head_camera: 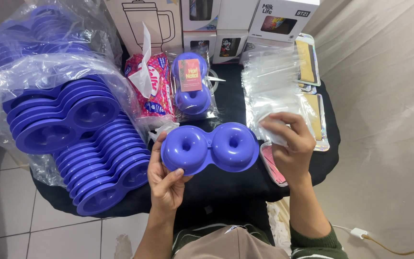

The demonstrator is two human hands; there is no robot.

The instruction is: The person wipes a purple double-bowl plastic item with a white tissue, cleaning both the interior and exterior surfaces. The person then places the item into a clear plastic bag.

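Item one: a purple double-ring mould (210, 147), two doughnut-shaped domes joined side by side, held above the front edge of the black-covered table (226, 184), at centre of view. The left hand (166, 180) grips its left lobe from 7 o'clock, thumb on the near face and fingers curled behind, half closed and firmly grasping. The right hand (291, 146), at 3 o'clock of the mould, pinches a clear plastic sleeve (276, 125) between thumb and fingertips, closed on the film; whether it also touches the mould's right lobe cannot be told. Handling note, as a judgement: the mould sits best level, held by one lobe only, so the sleeve's mouth can be opened with the other hand without creasing the film. Item two: nested stacks of like purple moulds (99, 168) in loose clear bags, at 9 to 10 o'clock. Item three: a finished mould packed in a bag (192, 93) with a pink card, at 12 o'clock. Item four: a pile of clear sleeves (271, 84) at 1 o'clock. Item five: a red printed tissue pack (149, 86) at 11 o'clock, with white cartons (144, 21) behind it.
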